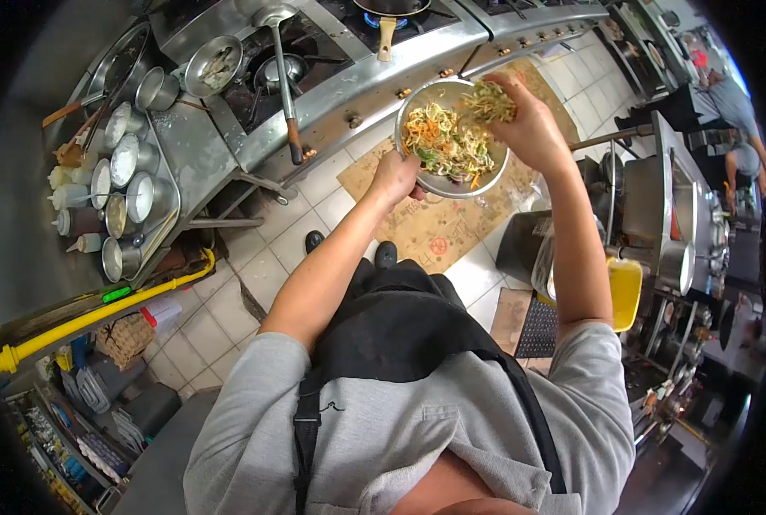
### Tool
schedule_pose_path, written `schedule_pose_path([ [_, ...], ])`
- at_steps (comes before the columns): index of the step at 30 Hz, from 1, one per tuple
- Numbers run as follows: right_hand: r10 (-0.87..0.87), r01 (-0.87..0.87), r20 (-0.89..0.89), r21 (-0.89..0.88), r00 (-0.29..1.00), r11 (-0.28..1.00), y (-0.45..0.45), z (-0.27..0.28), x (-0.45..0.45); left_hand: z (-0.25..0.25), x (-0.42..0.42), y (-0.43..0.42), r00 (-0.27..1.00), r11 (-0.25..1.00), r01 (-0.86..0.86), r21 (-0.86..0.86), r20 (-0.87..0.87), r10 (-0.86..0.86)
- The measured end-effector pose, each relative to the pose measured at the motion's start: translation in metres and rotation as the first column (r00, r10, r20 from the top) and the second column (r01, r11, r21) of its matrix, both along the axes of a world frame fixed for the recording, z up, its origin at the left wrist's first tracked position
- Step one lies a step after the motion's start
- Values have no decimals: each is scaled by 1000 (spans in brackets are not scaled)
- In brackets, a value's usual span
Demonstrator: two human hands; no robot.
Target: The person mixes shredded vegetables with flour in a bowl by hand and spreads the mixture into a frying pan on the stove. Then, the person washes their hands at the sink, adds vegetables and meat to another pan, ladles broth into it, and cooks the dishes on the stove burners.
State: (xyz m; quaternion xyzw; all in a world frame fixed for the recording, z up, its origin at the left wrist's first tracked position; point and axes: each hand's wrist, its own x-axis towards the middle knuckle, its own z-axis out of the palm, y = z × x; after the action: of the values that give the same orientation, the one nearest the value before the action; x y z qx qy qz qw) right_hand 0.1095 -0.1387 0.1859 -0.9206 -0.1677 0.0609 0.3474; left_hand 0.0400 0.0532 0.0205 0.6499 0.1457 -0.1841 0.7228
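A round metal bowl point(452, 190) is held out in front of me, above the floor and near the stove edge. My left hand point(398, 177) grips its left rim, fingers closed around the edge. Inside lies a mix of shredded vegetables point(439, 142), pale noodle-like strands with orange carrot strips and green bits. My right hand point(524, 120) is closed on a clump of the same strands point(488, 101), lifted over the right side of the bowl. Part of that hand's grip is hidden behind the clump.
Left of the bowl, a ladle point(284, 86) juts over the stove front point(340, 116). A pan with a light handle point(386, 39) sits above a lit blue flame. Metal containers point(126, 159) crowd the left counter. At right stand a bin point(520, 249) and a yellow container point(625, 294); another person point(730, 99) is farther off.
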Motion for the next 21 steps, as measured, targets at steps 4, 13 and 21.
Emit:
schedule_pose_path([
  [4, 3, 39, 172, -239, 985, 970, 14, 8, -11, 12, -1, 1, 1000, 1000, 12, -28, -4, -12],
  [13, 196, -48, 219, -543, 956, 839, 39, -106, 9, -5, -20, -2, 999, 999, 22, -50, -23, -23],
  [21, -133, 75, -238, -237, 962, 969, 35, -3, -4, 18, -16, 11, 1000, 999, 2, -51, 3, -2],
])
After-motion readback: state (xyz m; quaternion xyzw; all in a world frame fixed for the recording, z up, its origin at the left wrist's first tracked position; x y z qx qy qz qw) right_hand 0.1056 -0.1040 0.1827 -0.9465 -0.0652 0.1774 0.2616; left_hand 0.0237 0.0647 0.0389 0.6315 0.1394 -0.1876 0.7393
